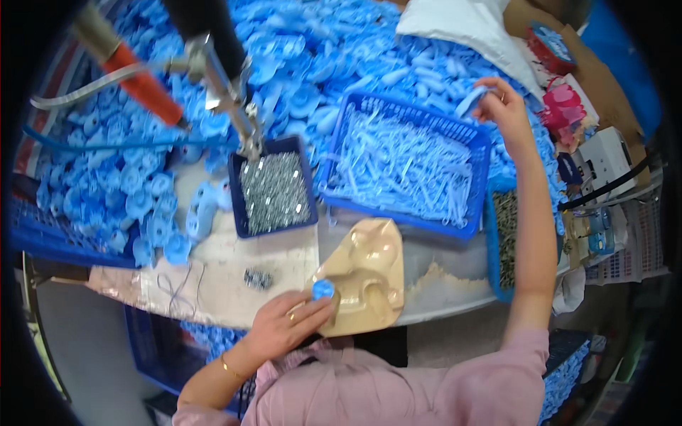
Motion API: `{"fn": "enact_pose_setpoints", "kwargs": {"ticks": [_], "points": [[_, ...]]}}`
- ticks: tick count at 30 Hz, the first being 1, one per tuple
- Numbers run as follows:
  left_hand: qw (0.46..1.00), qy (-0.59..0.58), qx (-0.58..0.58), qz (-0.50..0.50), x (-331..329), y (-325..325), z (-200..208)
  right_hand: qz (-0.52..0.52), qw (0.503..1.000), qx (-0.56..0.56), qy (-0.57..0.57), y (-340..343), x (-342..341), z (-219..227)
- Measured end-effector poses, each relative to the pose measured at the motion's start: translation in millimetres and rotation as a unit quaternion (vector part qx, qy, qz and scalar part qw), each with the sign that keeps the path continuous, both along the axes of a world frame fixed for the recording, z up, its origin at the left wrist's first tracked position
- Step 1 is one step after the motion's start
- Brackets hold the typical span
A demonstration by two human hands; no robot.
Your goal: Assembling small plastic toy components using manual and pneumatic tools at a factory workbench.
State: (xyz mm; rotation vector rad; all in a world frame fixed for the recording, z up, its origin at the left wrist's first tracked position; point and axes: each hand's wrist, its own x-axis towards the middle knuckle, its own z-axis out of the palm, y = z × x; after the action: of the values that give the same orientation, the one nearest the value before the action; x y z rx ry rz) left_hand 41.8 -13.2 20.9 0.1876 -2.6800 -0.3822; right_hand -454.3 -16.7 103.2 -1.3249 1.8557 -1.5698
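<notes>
My left hand (pixel 295 319) is at the near left side of a tan moulded fixture (pixel 362 252) with hollows in it. Its closed fingers hold a small round blue plastic part (pixel 323 288) against the fixture's edge. Reaching far to the right, my right hand (pixel 503 110) pinches a light blue plastic piece (pixel 471 101) over the large heap of blue plastic parts (pixel 298 64). Below that hand is the right rim of a blue basket (pixel 410 226) holding many thin light blue strips (pixel 405 167).
A dark blue tray (pixel 273 231) of small metal screws or pins (pixel 277 188) stands left of the basket. Above it hangs an orange-and-black tool (pixel 145 85). A small metal pile (pixel 258 278) lies near the front edge. Another blue bin (pixel 504 284) is under my right forearm. A white bag (pixel 462 28) lies behind.
</notes>
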Motion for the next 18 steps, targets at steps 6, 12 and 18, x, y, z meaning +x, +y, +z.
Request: {"fn": "enact_pose_setpoints", "kwargs": {"ticks": [6,12,18], "points": [[0.999,0.019,0.007,-0.026,-2.1,1.4,-19.1,0.268,0.902,0.324,-0.095,82.7,200.3,-44.7],[1.0,0.013,0.015,-0.015,9.6,10.5,-33.4,0.212,0.919,0.178,0.283,119.7,252.8,-80.0],[0.995,0.048,-0.014,0.082,48.8,-40.8,-37.9,0.217,0.933,0.189,0.214,127.5,250.6,-66.0]]}}
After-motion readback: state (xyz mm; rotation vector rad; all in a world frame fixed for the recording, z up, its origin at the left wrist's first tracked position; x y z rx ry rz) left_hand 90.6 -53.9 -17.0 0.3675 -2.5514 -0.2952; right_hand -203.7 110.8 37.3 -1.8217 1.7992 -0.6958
